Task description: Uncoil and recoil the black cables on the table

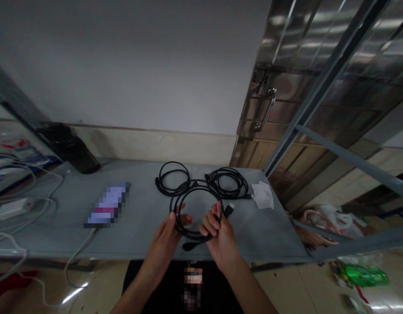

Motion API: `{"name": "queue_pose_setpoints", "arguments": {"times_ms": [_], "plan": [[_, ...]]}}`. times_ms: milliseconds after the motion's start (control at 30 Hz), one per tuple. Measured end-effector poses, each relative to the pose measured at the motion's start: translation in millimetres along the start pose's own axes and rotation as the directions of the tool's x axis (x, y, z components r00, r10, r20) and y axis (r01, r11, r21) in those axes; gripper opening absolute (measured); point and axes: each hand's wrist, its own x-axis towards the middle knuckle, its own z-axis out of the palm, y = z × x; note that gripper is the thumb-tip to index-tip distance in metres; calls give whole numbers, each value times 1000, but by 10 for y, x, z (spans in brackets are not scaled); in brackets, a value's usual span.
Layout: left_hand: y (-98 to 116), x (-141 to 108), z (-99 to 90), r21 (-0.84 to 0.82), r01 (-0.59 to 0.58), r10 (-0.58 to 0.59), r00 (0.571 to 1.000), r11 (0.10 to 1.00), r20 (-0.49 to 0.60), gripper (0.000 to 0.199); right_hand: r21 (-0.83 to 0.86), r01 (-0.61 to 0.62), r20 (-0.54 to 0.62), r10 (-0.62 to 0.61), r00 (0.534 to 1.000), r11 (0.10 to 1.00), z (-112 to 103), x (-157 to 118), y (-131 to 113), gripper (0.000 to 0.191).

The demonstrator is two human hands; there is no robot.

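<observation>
Between my two hands is a black cable [201,189] wound into a loose coil, held above the front of the grey table. My left hand [170,229] grips the coil's left side with thumb and fingers. On the right side, my right hand [219,235] has its fingers wrapped round the strands. One connector [229,210] of this cable sticks out beyond my right hand, and a dark end [190,246] hangs at the lower edge. Behind it lie two more coiled black cables, a left coil [172,190] and a right coil [229,195].
A crumpled white paper [263,196] lies near the table's right edge. On the left are a phone [108,205] with a charging cord, a black bottle [72,148] and a white power adapter [15,208] among white cords. A metal frame post [319,96] rises at the right.
</observation>
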Motion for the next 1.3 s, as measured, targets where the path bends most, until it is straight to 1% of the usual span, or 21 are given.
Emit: {"name": "queue_pose_setpoints", "arguments": {"times_ms": [67, 100, 133, 167, 200, 233, 267, 333, 400, 500, 633, 733, 867, 967, 1033, 1067, 1133, 1200, 1300], "plan": [[-8, -102, -8, 196, -37, 10, 991, 980, 135, 49, 79, -14, 11, 13, 1000, 997, 6, -5, -70, 53], [-6, -148, -5, 310, -81, 7, 973, 947, 232, 53, 108, -24, 9, 23, 1000, 994, 7, -14, -93, 54], [-4, -185, 1, 414, -136, -6, 946, 900, 325, 55, 130, -38, 3, 38, 999, 991, 8, -26, -108, 55], [-4, -212, 8, 497, -188, -26, 919, 847, 393, 55, 146, -53, -5, 55, 998, 988, 9, -38, -115, 56], [-5, -229, 14, 555, -214, -52, 904, 804, 424, 53, 158, -68, -11, 71, 997, 985, 10, -49, -118, 58], [-8, -237, 20, 602, -212, -83, 902, 770, 425, 50, 165, -79, -14, 82, 997, 983, 10, -59, -118, 60], [-10, -240, 23, 640, -191, -116, 907, 744, 405, 47, 169, -86, -15, 89, 996, 982, 8, -67, -119, 60], [4, -236, 26, 671, -136, -151, 924, 729, 350, 41, 170, -95, 0, 97, 995, 981, 1, -80, -134, 61], [54, -232, 27, 666, -116, -149, 933, 736, 327, 41, 167, -105, 23, 102, 994, 980, -11, -88, -170, 62], [186, -233, 22, 642, -123, -112, 943, 757, 312, 40, 144, -111, 51, 105, 993, 983, -36, -91, -242, 65], [311, -224, -47, 605, -113, -61, 964, 789, 260, 40, 38, -90, 43, 89, 995, 995, -78, -62, -294, 55], [285, -199, -139, 536, -140, 26, 976, 832, 215, 40, -41, -104, 39, 106, 994, 994, -108, -32, -263, 49], [174, -132, -223, 368, -168, 113, 980, 914, 165, 49, -113, -74, 51, 80, 995, 991, -148, -7, -157, 42], [139, -77, -198, 259, -202, 198, 979, 945, 42, 43, -170, -13, 25, 18, 1000, 985, -193, 17, -73, 40], [158, -49, -142, 205, -220, 232, 972, 954, -38, 43, -218, 37, -2, -39, 999, 975, -233, 41, -32, 45], [177, -38, -109, 175, -219, 232, 971, 960, -61, 43, -241, 58, -18, -64, 998, 969, -255, 55, -17, 48], [224, -16, -48, 103, -195, 203, 977, 975, -72, 40, -277, 77, -54, -96, 994, 958, -302, 84, 3, 54], [269, 14, -12, 30, -163, 164, 985, 986, -51, 37, -299, 79, -94, -112, 989, 951, -352, 112, 7, 58], [327, 104, -5, -38, -128, 127, 991, 991, -31, 37, -314, 81, -136, -129, 982, 946, -426, 153, -24, 59]]}}
